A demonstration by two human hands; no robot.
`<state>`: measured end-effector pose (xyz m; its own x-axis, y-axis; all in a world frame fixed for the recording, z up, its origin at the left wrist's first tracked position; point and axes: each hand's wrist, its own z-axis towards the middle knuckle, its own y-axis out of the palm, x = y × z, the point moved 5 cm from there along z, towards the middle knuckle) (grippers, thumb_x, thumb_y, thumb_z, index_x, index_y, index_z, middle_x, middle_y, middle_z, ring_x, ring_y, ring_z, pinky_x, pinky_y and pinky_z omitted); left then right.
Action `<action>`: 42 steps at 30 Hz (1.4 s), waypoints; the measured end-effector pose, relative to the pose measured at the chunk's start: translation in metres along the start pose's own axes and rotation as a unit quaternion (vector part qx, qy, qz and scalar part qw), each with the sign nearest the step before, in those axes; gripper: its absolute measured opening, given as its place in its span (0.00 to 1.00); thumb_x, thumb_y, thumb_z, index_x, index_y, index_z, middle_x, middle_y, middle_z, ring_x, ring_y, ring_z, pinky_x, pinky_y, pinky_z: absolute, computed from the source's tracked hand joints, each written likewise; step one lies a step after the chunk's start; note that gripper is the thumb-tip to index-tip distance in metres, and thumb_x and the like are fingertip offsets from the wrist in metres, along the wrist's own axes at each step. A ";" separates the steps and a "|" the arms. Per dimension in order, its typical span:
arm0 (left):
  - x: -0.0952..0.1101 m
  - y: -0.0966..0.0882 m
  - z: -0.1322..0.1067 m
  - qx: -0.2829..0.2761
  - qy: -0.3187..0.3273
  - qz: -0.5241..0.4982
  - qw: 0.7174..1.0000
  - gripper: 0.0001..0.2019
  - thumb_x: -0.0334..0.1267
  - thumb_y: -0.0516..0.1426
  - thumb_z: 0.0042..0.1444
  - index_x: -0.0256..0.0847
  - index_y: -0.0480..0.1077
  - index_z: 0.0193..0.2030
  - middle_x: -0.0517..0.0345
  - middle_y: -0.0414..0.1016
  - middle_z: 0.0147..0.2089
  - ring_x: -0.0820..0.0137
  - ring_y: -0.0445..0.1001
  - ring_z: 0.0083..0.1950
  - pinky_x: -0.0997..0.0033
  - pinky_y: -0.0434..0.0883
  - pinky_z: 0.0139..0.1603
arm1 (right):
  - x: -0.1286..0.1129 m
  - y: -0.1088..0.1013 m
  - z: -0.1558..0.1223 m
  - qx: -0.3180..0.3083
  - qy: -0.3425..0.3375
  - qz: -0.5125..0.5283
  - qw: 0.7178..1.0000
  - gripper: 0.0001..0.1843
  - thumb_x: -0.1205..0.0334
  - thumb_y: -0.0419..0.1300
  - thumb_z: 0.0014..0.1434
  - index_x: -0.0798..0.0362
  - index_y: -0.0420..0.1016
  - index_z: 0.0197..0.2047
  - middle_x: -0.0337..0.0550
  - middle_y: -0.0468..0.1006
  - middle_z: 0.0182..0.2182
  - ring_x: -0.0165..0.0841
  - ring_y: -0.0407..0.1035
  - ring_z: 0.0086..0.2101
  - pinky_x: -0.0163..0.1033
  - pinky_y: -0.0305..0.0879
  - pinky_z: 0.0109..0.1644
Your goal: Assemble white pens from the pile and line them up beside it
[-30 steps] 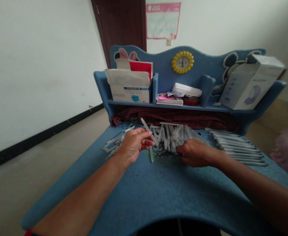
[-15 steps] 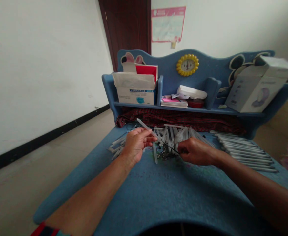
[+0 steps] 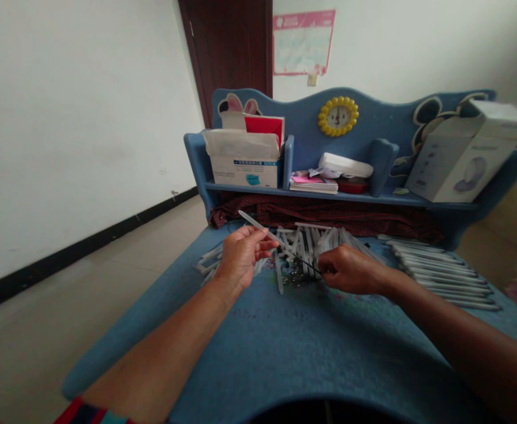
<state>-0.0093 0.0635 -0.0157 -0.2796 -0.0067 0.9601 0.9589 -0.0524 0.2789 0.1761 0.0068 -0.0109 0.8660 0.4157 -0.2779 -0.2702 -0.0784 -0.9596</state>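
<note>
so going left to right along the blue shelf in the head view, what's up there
mask box → stack of papers → white container → large white carton

Both forearms are bare, and a red-and-teal striped sleeve edge (image 3: 91, 411) shows at the left elbow.

A slim pale grey tube (image 3: 258, 227) sits pinched in the left hand (image 3: 241, 254), tilted so its free end rises toward the upper left of the frame. A thin dark rod (image 3: 300, 262) runs from the tube's lower end down-right to the right hand (image 3: 349, 270), which grips it just above the blue surface (image 3: 294, 347), centre frame.
</note>
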 end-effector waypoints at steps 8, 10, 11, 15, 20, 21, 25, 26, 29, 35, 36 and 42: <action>-0.007 0.005 -0.003 -0.018 -0.010 0.012 1.000 0.03 0.28 0.58 0.51 0.34 0.67 0.29 0.54 0.75 0.26 0.71 0.77 0.25 0.80 0.66 0.18 | -0.002 -0.002 0.004 -0.001 0.010 -0.027 1.000 0.09 0.70 0.53 0.47 0.55 0.74 0.25 0.37 0.68 0.19 0.25 0.56 0.21 0.31 0.48 0.26; -0.008 0.006 -0.003 -0.017 -0.014 0.014 1.000 0.03 0.28 0.58 0.51 0.34 0.67 0.28 0.53 0.75 0.26 0.70 0.77 0.25 0.80 0.67 0.18 | -0.002 -0.003 0.006 0.004 0.013 -0.044 0.999 0.09 0.69 0.53 0.47 0.55 0.75 0.26 0.39 0.71 0.21 0.25 0.58 0.22 0.32 0.48 0.26; -0.009 0.006 -0.003 -0.016 -0.017 0.015 1.000 0.03 0.28 0.58 0.51 0.34 0.67 0.28 0.53 0.75 0.26 0.70 0.77 0.26 0.80 0.67 0.19 | -0.002 -0.003 0.008 0.006 0.016 -0.053 0.998 0.10 0.68 0.53 0.48 0.55 0.76 0.27 0.40 0.72 0.21 0.26 0.60 0.22 0.32 0.48 0.26; -0.011 0.008 -0.004 -0.026 -0.019 0.022 0.999 0.03 0.28 0.58 0.50 0.34 0.67 0.28 0.53 0.75 0.26 0.70 0.77 0.25 0.80 0.67 0.18 | -0.009 -0.007 0.014 0.015 0.012 -0.093 0.995 0.11 0.66 0.53 0.50 0.54 0.77 0.30 0.43 0.76 0.25 0.29 0.66 0.25 0.33 0.50 0.27; -0.014 0.009 -0.004 -0.043 -0.031 0.002 0.999 0.03 0.29 0.59 0.48 0.34 0.67 0.30 0.51 0.77 0.27 0.68 0.78 0.26 0.80 0.67 0.18 | -0.023 -0.014 0.025 0.047 0.025 -0.155 0.987 0.12 0.63 0.52 0.53 0.53 0.77 0.34 0.48 0.79 0.29 0.34 0.71 0.30 0.35 0.53 0.29; -0.015 0.008 -0.003 -0.044 -0.039 -0.006 0.998 0.04 0.28 0.59 0.48 0.34 0.68 0.31 0.51 0.77 0.28 0.67 0.78 0.26 0.79 0.67 0.18 | -0.027 -0.016 0.028 0.058 0.027 -0.164 0.984 0.12 0.62 0.52 0.54 0.53 0.77 0.34 0.49 0.79 0.29 0.35 0.72 0.30 0.35 0.53 0.29; -0.014 0.005 -0.001 -0.032 -0.078 -0.056 0.995 0.03 0.27 0.59 0.48 0.34 0.69 0.31 0.52 0.78 0.28 0.67 0.78 0.25 0.77 0.69 0.18 | -0.042 -0.023 0.034 0.110 0.013 -0.194 0.975 0.15 0.60 0.49 0.59 0.54 0.77 0.35 0.51 0.79 0.29 0.36 0.72 0.29 0.36 0.54 0.30; -0.013 0.003 0.000 -0.024 -0.088 -0.072 0.993 0.03 0.27 0.59 0.48 0.34 0.69 0.31 0.53 0.77 0.27 0.68 0.78 0.25 0.77 0.69 0.19 | -0.044 -0.025 0.033 0.122 0.008 -0.193 0.973 0.16 0.60 0.48 0.59 0.54 0.77 0.34 0.50 0.79 0.28 0.36 0.72 0.28 0.35 0.54 0.29; -0.010 0.000 0.002 -0.003 -0.117 -0.117 0.986 0.02 0.25 0.57 0.50 0.33 0.69 0.28 0.54 0.77 0.24 0.70 0.77 0.24 0.76 0.71 0.20 | -0.043 -0.034 0.025 0.157 -0.010 -0.138 0.978 0.14 0.56 0.52 0.59 0.53 0.77 0.37 0.46 0.78 0.28 0.33 0.70 0.28 0.34 0.52 0.29; -0.007 0.001 0.000 0.001 -0.150 -0.149 0.977 0.07 0.25 0.55 0.53 0.32 0.69 0.25 0.55 0.76 0.22 0.72 0.76 0.22 0.78 0.70 0.19 | -0.027 -0.045 0.014 0.152 -0.060 0.035 0.986 0.10 0.58 0.60 0.56 0.53 0.77 0.38 0.37 0.75 0.25 0.25 0.64 0.24 0.31 0.52 0.30; -0.008 0.002 0.000 0.000 -0.151 -0.148 0.977 0.07 0.25 0.55 0.53 0.32 0.70 0.25 0.55 0.76 0.22 0.72 0.76 0.22 0.78 0.70 0.19 | -0.026 -0.045 0.014 0.151 -0.069 0.052 0.985 0.09 0.58 0.59 0.56 0.53 0.77 0.36 0.37 0.75 0.25 0.25 0.64 0.24 0.31 0.52 0.30; -0.013 0.009 -0.005 -0.024 -0.153 -0.141 0.978 0.05 0.25 0.55 0.53 0.32 0.71 0.29 0.54 0.77 0.24 0.71 0.77 0.23 0.78 0.69 0.18 | -0.030 -0.039 0.022 0.158 -0.075 0.076 0.982 0.11 0.57 0.61 0.55 0.56 0.75 0.26 0.35 0.70 0.20 0.23 0.59 0.22 0.31 0.48 0.27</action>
<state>0.0023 0.0582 -0.0254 -0.4975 0.3140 0.8087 0.8407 -0.0551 0.5386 0.1514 0.0173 0.0359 0.7401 0.5516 -0.3846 -0.5291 0.1246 -0.8394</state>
